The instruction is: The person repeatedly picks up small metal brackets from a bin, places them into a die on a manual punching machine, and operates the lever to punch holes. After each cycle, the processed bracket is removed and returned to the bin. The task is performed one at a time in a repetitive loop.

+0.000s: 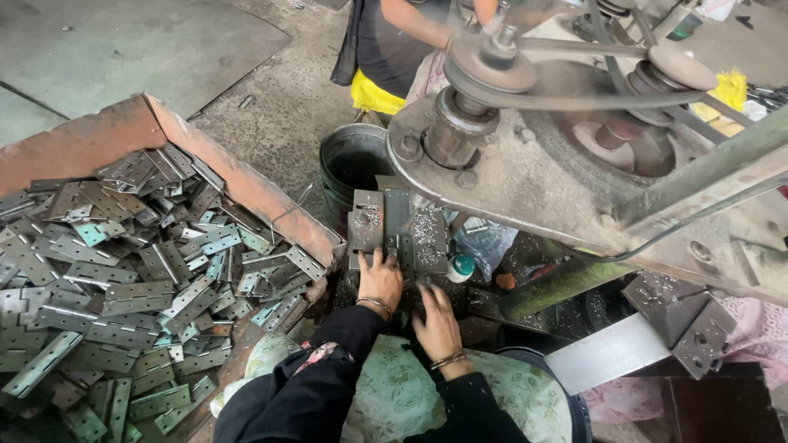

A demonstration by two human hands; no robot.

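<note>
A small flat metal hinge plate (400, 246) lies on the work block (397, 231) of a belt-driven machine, in the middle of the view, just under the front edge of the machine's heavy steel frame (525, 184). The left hand (380, 281) rests on the block with its fingers spread flat, fingertips touching the plate; it presses rather than grasps, nothing enclosed in the palm. The right hand (436, 324) sits just beside it, a little nearer the body, fingers pointing toward the block's lower edge; they are blurred, so whether they pinch anything cannot be told. Both wrists carry thin bangles, and black sleeves run back over a pale green patterned cloth (394, 394) on the lap.

Bright metal shavings speckle the block around the plate. Directly above, the frame overhangs the block, with a pulley (484, 70) and its belt (574, 98) running to a second pulley (677, 70) on the right, crowding the space over the hands.

To the left, touching the block's side, stands a rusty open bin (246, 184) heaped with grey hinge plates (123, 279). Behind the block stands a dark bucket (349, 164). Just right of the block lie a crumpled plastic bag (484, 242) and a small white bottle with a green cap (461, 268). Lower right, a flat steel bar (603, 353) slants near a bracket (698, 332).

At the top, another person's torso (390, 49) in a dark top stands behind the machine.
</note>
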